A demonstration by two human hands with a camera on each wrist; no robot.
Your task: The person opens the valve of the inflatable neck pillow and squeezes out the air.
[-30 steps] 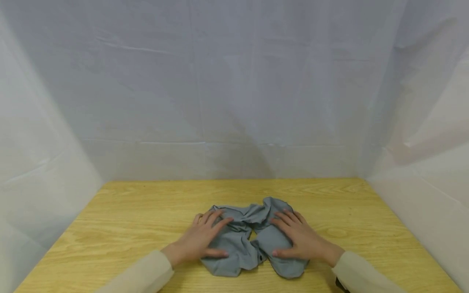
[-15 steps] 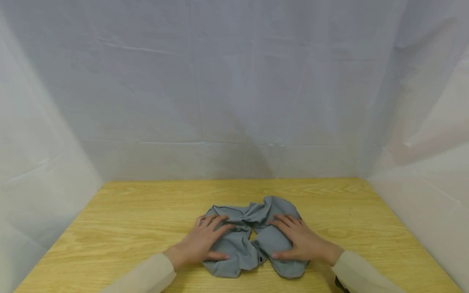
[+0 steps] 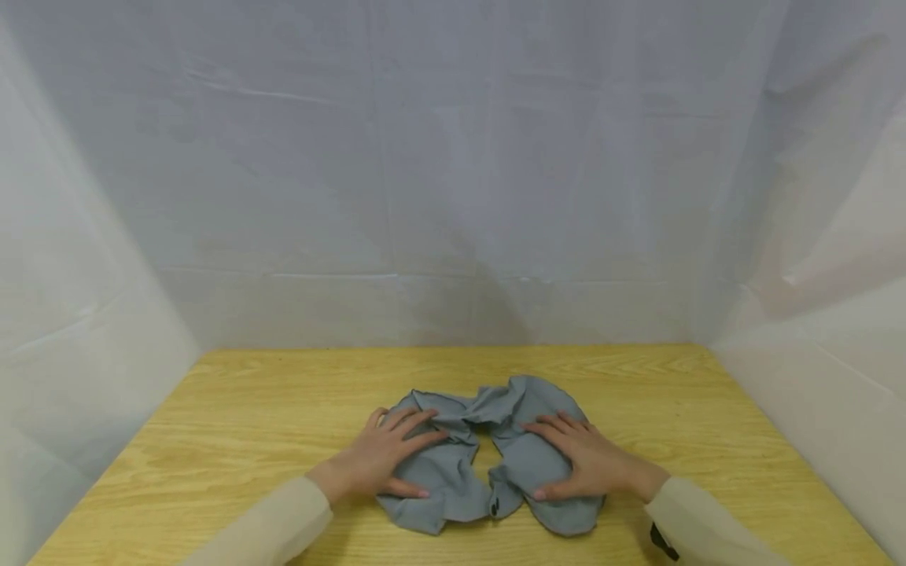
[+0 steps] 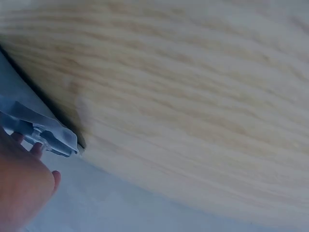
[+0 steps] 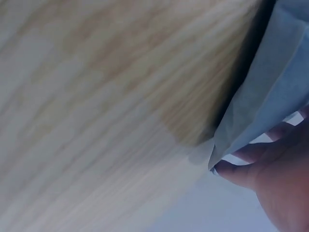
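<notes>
A crumpled grey cloth item (image 3: 453, 472) lies on the table in a ring shape, with a gap in its middle. Small dark fasteners (image 3: 495, 507) show on its near side. My left hand (image 3: 382, 452) rests on the left part with its fingers spread. On the right part lies my right hand (image 3: 594, 460), also with spread fingers. In the left wrist view, loose folds of the cloth (image 4: 29, 113) rise beside the left hand (image 4: 21, 183). The right wrist view has a cloth flap (image 5: 265, 92) over the fingertips of the right hand (image 5: 285, 179).
The wooden table (image 3: 269, 417) extends on both sides of the cloth and behind it. Pale plastic sheeting (image 3: 453, 196) hangs at the back and along both sides. A dark band (image 3: 663, 542) shows at the right sleeve.
The hands have moved slightly apart, left hand leftward and right hand a little rightward. The cloth has spread with them, and the gap in its middle is wider.
</notes>
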